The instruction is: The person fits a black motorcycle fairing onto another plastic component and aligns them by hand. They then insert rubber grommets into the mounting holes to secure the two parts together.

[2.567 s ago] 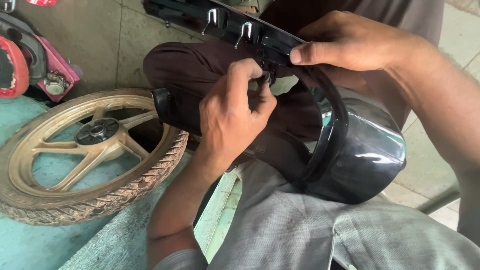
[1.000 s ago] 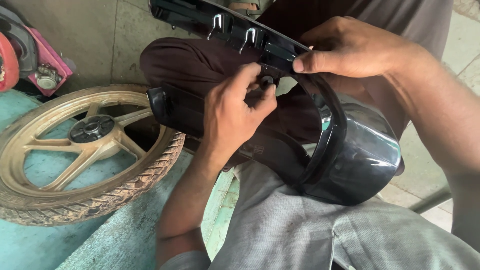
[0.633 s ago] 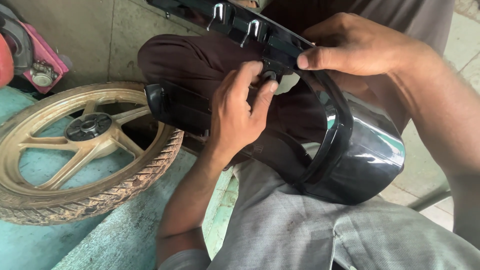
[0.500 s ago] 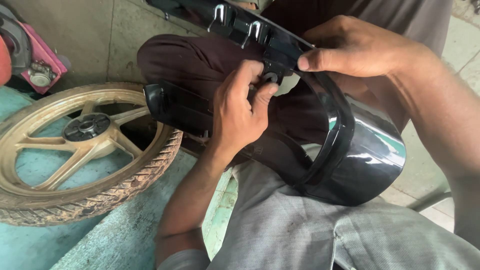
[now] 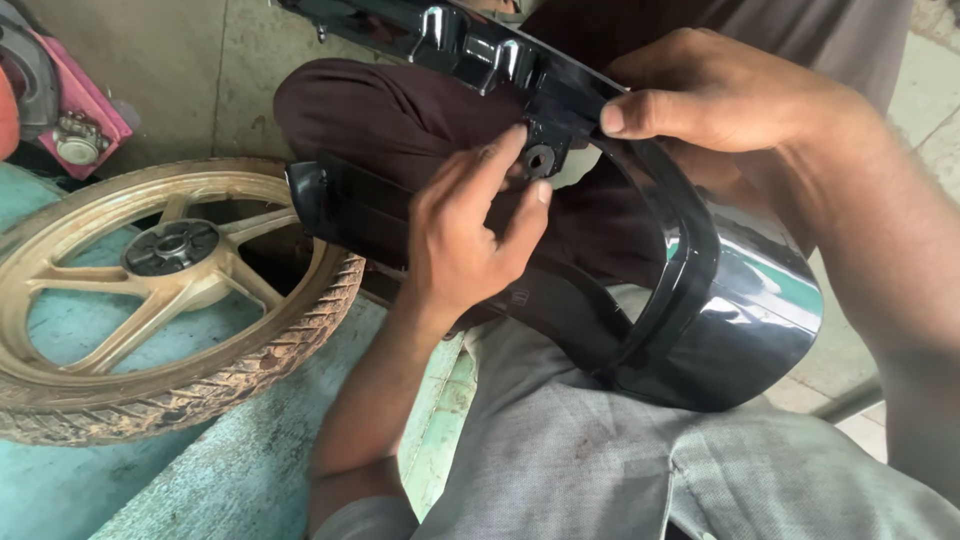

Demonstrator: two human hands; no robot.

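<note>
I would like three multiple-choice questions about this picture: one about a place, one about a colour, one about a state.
1. Where does the wheel lie?
A. on the person's lap
B. on the floor beside the left arm
C. against the right hand

2. What colour is the glossy panel?
A. black
B. white
C. yellow

3. How is the panel held?
A. it lies untouched on the floor
B. only the left hand touches it
C. the right hand grips its frame while the left hand has its fingers at a round hole

Answers:
1 B, the wheel lies flat on the floor to the left of the forearm.
2 A, its surface is shiny black.
3 C, the right thumb presses on the frame and the left fingertips meet at the hole.
</note>
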